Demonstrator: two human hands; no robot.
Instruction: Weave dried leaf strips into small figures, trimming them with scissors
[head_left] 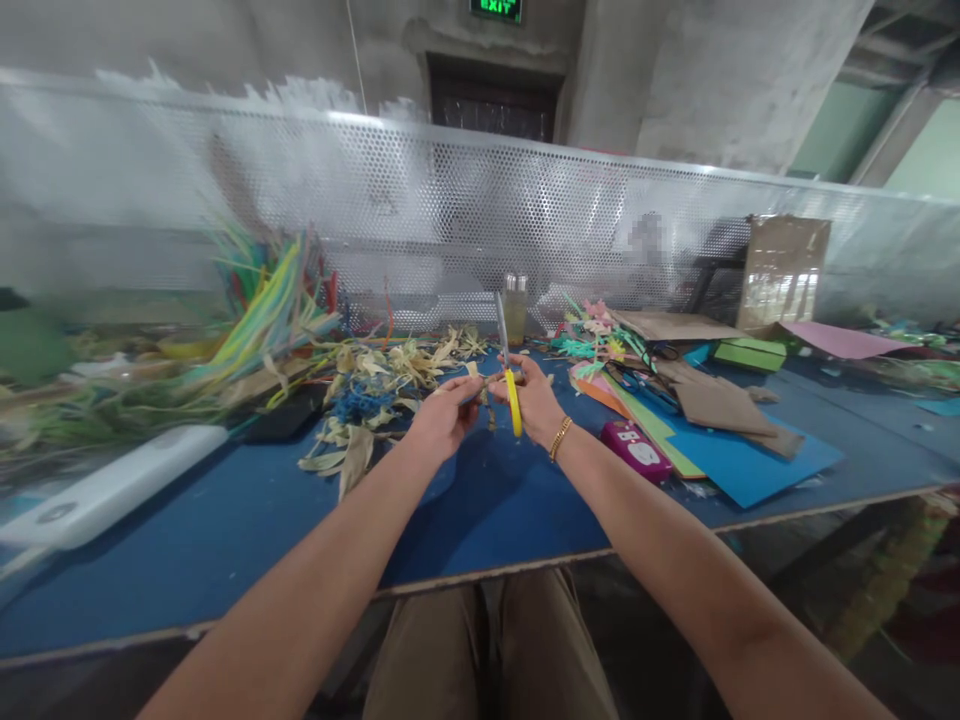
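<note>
My left hand [448, 415] is closed, pinching a small pale strip of dried husk [472, 371] above the middle of the table. Close beside it on the right, my right hand [534, 402] has its fingers round yellow-handled scissors [513, 403], whose blades point up and away from me. The fingers of both hands also come near a thin twisted piece between them, too blurred to name. Left of my hands lies a loose heap of dried husk pieces [420, 362], with a tangle of blue shreds [360, 402] among them.
A blue-topped table [487, 530] carries a white power strip [120, 487], bundled coloured strips [262, 310], a glass jar [514, 310], a purple case [636, 452], blue paper [750, 470] and cardboard pieces [724, 403]. A perforated metal panel [465, 210] stands along the back.
</note>
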